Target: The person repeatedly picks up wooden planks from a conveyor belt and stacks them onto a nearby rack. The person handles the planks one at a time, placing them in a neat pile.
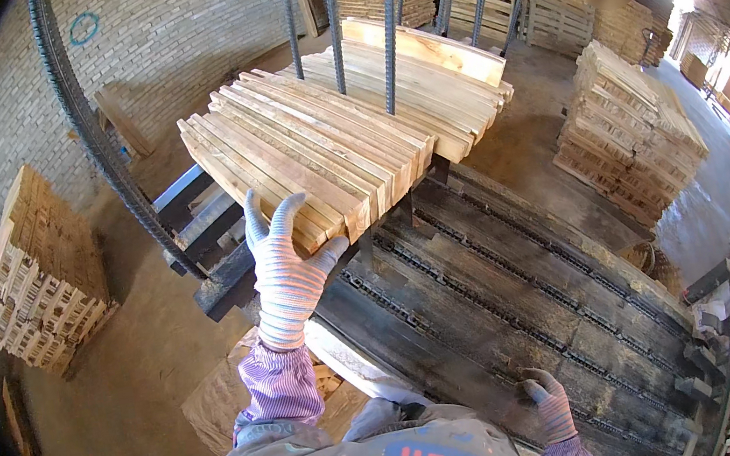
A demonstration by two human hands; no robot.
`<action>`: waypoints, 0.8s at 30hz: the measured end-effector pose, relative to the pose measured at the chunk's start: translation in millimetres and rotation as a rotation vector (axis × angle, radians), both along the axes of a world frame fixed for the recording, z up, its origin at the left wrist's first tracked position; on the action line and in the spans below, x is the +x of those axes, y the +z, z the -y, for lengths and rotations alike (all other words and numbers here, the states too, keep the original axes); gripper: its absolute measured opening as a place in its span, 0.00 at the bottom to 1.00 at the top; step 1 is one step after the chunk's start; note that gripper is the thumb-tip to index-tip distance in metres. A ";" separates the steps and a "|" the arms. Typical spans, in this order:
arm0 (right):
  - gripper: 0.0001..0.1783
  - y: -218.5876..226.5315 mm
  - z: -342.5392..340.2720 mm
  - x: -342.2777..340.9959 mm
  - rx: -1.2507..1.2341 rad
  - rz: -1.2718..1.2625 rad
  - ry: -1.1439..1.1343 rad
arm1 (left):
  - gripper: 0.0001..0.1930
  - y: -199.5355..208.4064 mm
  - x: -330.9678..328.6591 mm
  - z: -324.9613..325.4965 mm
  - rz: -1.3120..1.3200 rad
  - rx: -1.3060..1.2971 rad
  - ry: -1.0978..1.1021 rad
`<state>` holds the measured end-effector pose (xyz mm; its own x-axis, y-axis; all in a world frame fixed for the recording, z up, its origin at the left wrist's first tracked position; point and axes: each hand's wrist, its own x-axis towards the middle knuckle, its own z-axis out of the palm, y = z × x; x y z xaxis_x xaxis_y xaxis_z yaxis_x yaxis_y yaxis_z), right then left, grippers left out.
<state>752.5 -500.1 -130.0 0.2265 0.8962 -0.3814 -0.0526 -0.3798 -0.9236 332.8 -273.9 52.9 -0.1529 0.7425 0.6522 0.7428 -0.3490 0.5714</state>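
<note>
Head view: a gloved left hand [285,273], fingers spread, reaches the near corner of a row of boards [306,147], two fingers along the outer edge and the thumb by the board ends; whether it grips cannot be told. The right hand [547,404], well apart, is low at near right, partly curled; its palm is hidden. The boards lie ahead of both hands, straight beyond the left, the nearer one; their long axis slants from far left to near right, ends facing the chain bed [451,300]. Under them is a dark rack [227,282], with steel rods [335,20] upright on its far side. Beyond stand a left stack [37,277], a right stack [624,132] and a brick wall [166,31].
</note>
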 end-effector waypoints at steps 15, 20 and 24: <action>0.21 15.6 -6.7 -14.5 0.049 0.184 0.080 | 0.36 -25.3 13.9 -7.5 0.212 0.192 -0.023; 0.25 23.9 8.9 -13.6 -0.028 0.225 0.051 | 0.41 -10.5 21.7 -4.0 0.090 0.142 -0.089; 0.26 35.1 22.0 -12.4 -0.019 0.368 0.083 | 0.35 0.9 8.2 17.5 -0.060 0.329 0.009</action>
